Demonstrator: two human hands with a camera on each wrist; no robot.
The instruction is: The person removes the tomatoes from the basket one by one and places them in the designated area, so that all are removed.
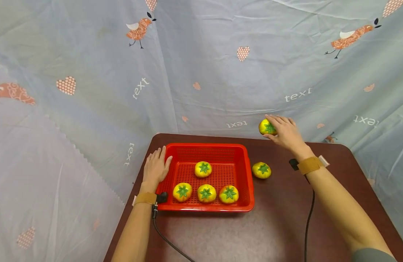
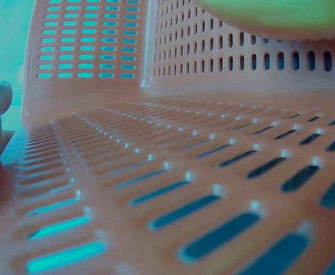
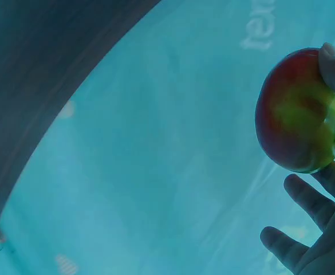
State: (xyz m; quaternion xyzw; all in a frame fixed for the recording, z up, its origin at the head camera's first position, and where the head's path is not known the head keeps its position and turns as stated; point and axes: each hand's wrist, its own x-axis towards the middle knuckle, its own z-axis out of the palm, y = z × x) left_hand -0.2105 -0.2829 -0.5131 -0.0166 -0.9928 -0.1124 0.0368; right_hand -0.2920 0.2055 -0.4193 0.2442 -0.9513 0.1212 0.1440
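My right hand point(image 1: 286, 134) pinches a yellow-and-red tomato point(image 1: 266, 127) with a green star-shaped top between thumb and fingers, raised above the table's back edge. In the right wrist view, the tomato point(image 3: 296, 112) is held by the thumb and a finger, while two other fingers extend apart from it. Another tomato point(image 1: 262, 170) lies on the table just outside the red basket point(image 1: 249, 182). Inside the basket are several similar tomatoes point(image 1: 206, 193). At the basket's left rim my left hand point(image 1: 155, 167) rests with its fingers extended, holding nothing.
The dark brown table point(image 1: 214, 233) carries the slotted plastic basket at its back left. A printed fabric curtain point(image 1: 208, 65) hangs behind and along the sides. A black cable point(image 1: 307, 225) trails from each wrist strap.
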